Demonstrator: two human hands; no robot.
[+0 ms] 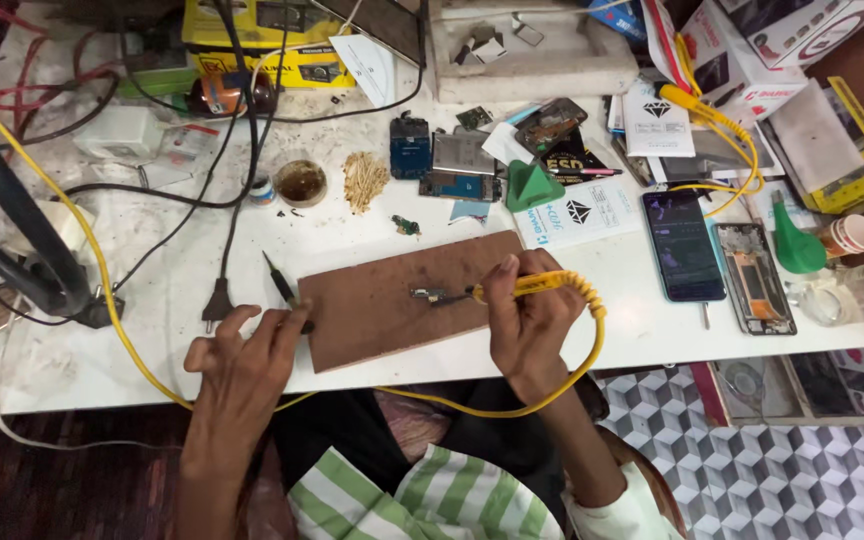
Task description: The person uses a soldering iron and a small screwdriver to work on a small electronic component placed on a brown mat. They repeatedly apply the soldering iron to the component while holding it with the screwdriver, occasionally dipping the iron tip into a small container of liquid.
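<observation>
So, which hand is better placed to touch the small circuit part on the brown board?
The right hand. It holds the yellow soldering iron with its tip right at the small circuit part on the brown board. The left hand is at the board's left edge, by a dark tool.

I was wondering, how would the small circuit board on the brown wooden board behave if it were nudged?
The small circuit board looks thin and tiny, so probably very light and easily slid across the smooth wooden board. It lies flat, so it is unlikely to roll. Only the yellow soldering iron in the right hand touches it, so it may skid.
</observation>
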